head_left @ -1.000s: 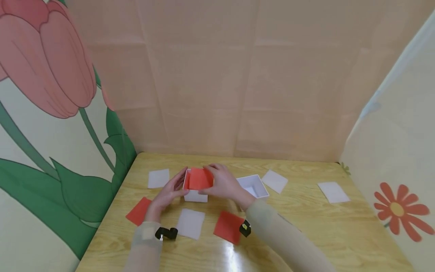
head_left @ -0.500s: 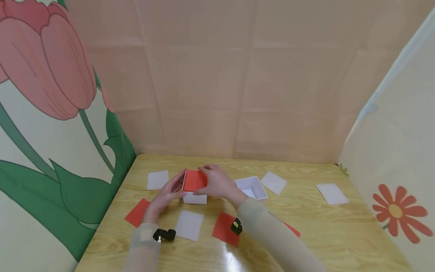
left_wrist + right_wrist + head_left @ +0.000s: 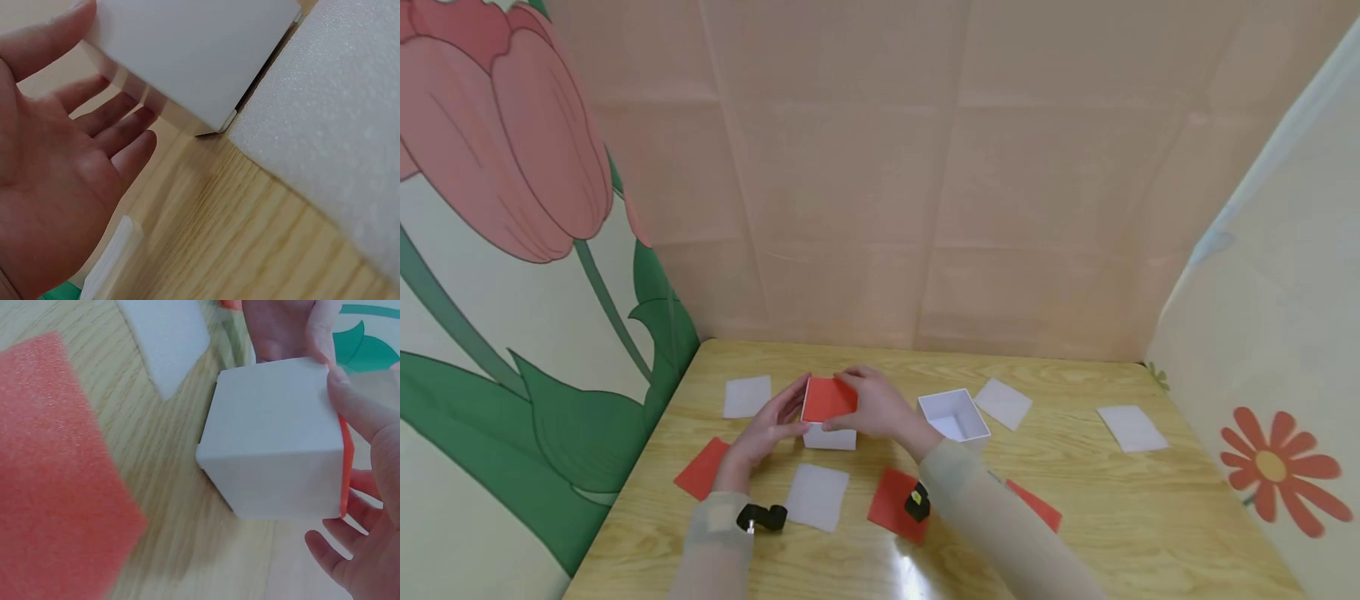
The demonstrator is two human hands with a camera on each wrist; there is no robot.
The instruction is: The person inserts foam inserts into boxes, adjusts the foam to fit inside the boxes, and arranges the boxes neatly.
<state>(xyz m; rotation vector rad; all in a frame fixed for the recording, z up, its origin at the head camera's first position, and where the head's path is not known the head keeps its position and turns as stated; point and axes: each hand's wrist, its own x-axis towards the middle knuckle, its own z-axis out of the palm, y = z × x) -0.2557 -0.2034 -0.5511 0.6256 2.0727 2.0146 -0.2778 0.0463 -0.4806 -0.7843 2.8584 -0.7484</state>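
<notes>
A white box (image 3: 831, 438) stands upright on the table with a square red foam sheet (image 3: 829, 400) lying across its open top, level with the rim. My left hand (image 3: 767, 433) holds the box at its left, thumb at the front corner and fingers along the side. From the right, my right hand (image 3: 880, 408) spans the sheet's edge, with its thumb at the front rim and its fingers toward the back. In the right wrist view, the red sheet (image 3: 347, 469) shows as a thin band along the rim. What lies inside the box under the sheet is hidden.
A second white box (image 3: 955, 415), open on top, stands to the right. Several white foam sheets (image 3: 818, 497) and red foam sheets (image 3: 898, 504) lie scattered around, one red sheet (image 3: 1037, 504) partly behind my right forearm. Fabric walls border the table (image 3: 1150, 517).
The red sheet has moved left and down from a raised position onto the box top, with my right hand following. My left hand has stayed at the box.
</notes>
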